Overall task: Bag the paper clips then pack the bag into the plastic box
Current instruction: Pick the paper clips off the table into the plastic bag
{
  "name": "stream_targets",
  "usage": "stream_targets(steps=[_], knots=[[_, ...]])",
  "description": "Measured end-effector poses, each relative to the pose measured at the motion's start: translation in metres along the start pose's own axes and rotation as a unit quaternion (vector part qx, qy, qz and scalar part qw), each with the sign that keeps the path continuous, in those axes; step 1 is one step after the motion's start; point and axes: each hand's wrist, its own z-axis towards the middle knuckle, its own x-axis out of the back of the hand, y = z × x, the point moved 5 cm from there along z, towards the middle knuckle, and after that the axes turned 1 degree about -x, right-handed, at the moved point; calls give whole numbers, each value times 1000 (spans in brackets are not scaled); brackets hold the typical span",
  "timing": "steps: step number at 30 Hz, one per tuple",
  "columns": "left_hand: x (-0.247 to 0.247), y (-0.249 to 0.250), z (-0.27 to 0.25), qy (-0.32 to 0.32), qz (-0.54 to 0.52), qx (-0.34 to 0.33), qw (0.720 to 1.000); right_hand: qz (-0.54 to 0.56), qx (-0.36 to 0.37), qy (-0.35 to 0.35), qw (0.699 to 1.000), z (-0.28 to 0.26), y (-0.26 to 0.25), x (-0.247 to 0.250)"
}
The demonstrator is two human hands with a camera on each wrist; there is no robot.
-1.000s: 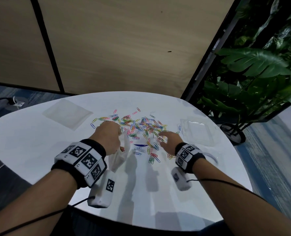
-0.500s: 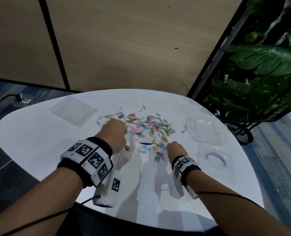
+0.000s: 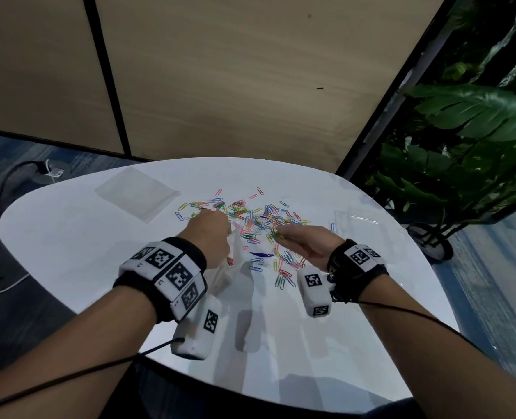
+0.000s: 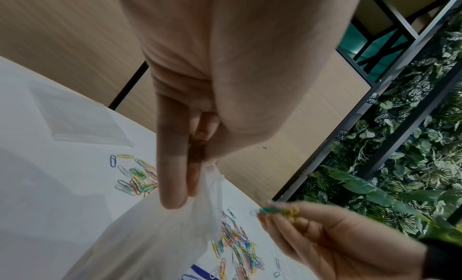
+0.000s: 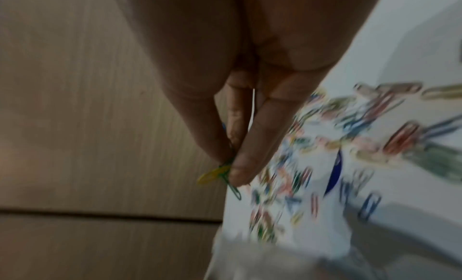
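While most of the small coloured wire paper clips [image 3: 259,219] still lie scattered across the white rounded surface [image 3: 69,237], the step in hand is bagging, and it looks far from done. The left hand [image 3: 209,234] is curled round the top edge of a thin translucent plastic bag [image 3: 229,267], pinching it so that the bag hangs down beside the heap with its mouth turned toward the other hand. The right hand [image 3: 306,241] is raised just above the near side of the heap, palm turned inward, its thumb and fingertips [image 5: 240,171] pinched on a few clips, a green and a yellow one among them.

The next move, I judge, calls for carrying that pinch over to the bag's mouth, near but not touching, and letting go well inside it so nothing catches on the limp rim.

The clear flat plastic box [image 3: 356,225] lies open at the right of the heap, beyond the right hand and untouched.
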Motion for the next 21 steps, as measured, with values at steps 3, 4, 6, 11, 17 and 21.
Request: stream_targets(steps=[3, 4, 6, 11, 17, 21], knots=[[0, 3, -2, 3, 4, -1, 1000, -50, 18, -70, 996, -26, -2, -51], [0, 3, -3, 4, 3, -2, 1000, -81, 28, -77, 993, -29, 2, -61], [0, 4, -4, 7, -5, 0, 1000, -157, 52, -68, 984, -30, 10, -75], [3, 0, -3, 9, -1, 2, 1000, -201, 110, -40, 973, -28, -5, -67], [6, -5, -3, 3, -2, 8, 1000, -597, -46, 137, 789, 7, 19, 45], [6, -7, -2, -1, 1, 4, 1000, -643, -135, 135, 742, 16, 63, 80]])
